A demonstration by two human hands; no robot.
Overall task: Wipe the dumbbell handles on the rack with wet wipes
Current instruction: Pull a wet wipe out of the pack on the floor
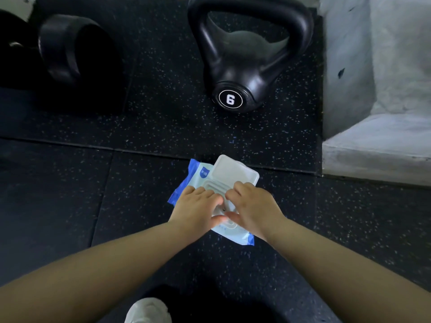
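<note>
left hand: we see the left hand [196, 203] lying flat on the wet wipes pack [198, 177]; fingers fairly straight and together, pressing the pack down; thumb points toward the dispenser opening
right hand: the right hand [254, 206] sits on the pack's right side, touching the left hand's fingertips; fingers curled over the opening; we cannot tell whether they pinch a wipe or hold nothing
pack: blue and pale packet, flat on the floor [70, 206], angled, mostly under both hands; near the middle of our view
lid: white flip lid [233, 171] stands swung open at the pack's far end, just beyond the fingers
floor: black speckled rubber tiles; seams run across behind the pack
kettlebell: black kettlebell [242, 66] lies tipped over, well beyond the pack; base marked 6 faces us
left edge: dark rounded weight [70, 47] at upper left; too dark for us to tell its type
right edge: grey concrete step [377, 136]
bottom: pale shoe [148, 311] between the forearms
</note>
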